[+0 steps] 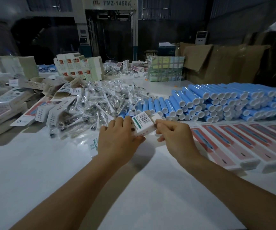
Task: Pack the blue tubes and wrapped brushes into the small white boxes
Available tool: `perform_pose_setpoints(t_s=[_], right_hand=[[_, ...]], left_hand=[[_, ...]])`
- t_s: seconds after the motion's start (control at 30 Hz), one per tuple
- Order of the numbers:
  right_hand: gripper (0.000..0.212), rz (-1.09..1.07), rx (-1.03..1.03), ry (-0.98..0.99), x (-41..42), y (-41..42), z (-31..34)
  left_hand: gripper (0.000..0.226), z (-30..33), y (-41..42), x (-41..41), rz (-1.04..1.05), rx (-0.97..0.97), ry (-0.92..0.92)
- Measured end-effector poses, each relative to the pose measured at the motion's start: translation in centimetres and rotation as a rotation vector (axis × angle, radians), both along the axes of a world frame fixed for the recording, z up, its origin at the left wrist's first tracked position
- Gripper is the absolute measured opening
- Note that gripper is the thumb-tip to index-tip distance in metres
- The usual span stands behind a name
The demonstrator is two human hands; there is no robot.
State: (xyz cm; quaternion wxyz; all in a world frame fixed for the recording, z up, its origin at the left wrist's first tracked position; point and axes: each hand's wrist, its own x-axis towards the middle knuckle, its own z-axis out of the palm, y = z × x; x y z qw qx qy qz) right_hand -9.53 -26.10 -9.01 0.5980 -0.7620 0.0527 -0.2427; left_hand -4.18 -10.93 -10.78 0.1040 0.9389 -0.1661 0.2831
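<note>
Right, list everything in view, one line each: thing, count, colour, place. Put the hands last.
small white box: one, white with a barcode label, held above the table between both hands.
blue tubes: many, blue with white end caps, stacked right of centre.
wrapped brushes: many, clear wrap, heaped at centre.
packed boxes: a row, white and pink, near right.
opened boxes: many, white, scattered left.
box stack: one bundle, white, far centre.
cardboard cartons: several, brown, far right.
machine: one, grey, background.
table: one, white.
left hand: holds the box's near left side.
right hand: pinches the box's right end.
</note>
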Motion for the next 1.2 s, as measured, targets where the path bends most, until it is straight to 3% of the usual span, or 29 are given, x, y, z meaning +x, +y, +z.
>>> perform_pose_setpoints(t_s=[0.4,0.5,0.63,0.87,1.03,1.13,1.2], right_hand=[[0.061,0.040,-0.167,0.127,1.0,-0.4,-0.1],[0.048,0.030,-0.207,0.159,1.0,-0.6,-0.2],[0.007,0.051,-0.170,0.154,0.9,-0.5,-0.5],[0.013,0.087,-0.148,0.170,1.2,-0.1,-0.8],[0.019,0.026,-0.201,0.121,1.1,-0.4,-0.2],[0.047,-0.202,-0.004,0.069,1.4,-1.3,0.7],[0.053,-0.190,0.402,0.182,1.5,-1.4,1.0]], left_hand=[[0.080,-0.6,-0.5,-0.8,-0.045,0.159,-0.059],[0.079,-0.7,-0.7,-1.0,-0.043,0.201,-0.065],[0.077,-0.7,-0.8,-1.3,-0.034,0.217,-0.062],[0.071,-0.7,-1.1,-2.0,-0.031,0.264,-0.103],[0.075,-0.3,-1.0,-1.5,-0.030,0.178,-0.061],[0.073,0.0,-0.8,-1.1,-0.037,0.073,-0.028],[0.071,0.1,-0.6,-0.9,-0.042,0.028,-0.013]])
